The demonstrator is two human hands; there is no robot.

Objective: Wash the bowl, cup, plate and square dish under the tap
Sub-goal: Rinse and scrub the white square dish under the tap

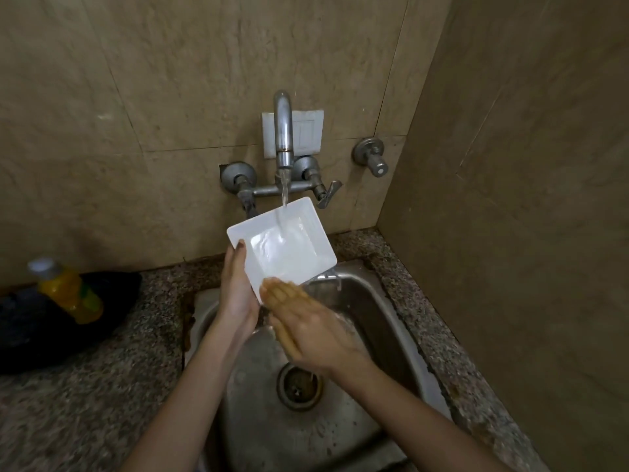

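Note:
A white square dish (289, 247) is held tilted over the steel sink (374, 321), under the running tap (283, 131). Water falls into its hollow and spills off its near right corner. My left hand (236, 287) grips the dish by its left edge, thumb on the rim. My right hand (306, 321) lies flat, fingers together, with the fingertips against the dish's near edge. No bowl, cup or plate is in view.
A yellow bottle (68, 291) lies on a dark cloth (27, 328) on the granite counter at left. A tap handle (328, 194) and a separate wall valve (372, 156) stick out of the back wall. A side wall closes in the right. The drain (299, 386) is open.

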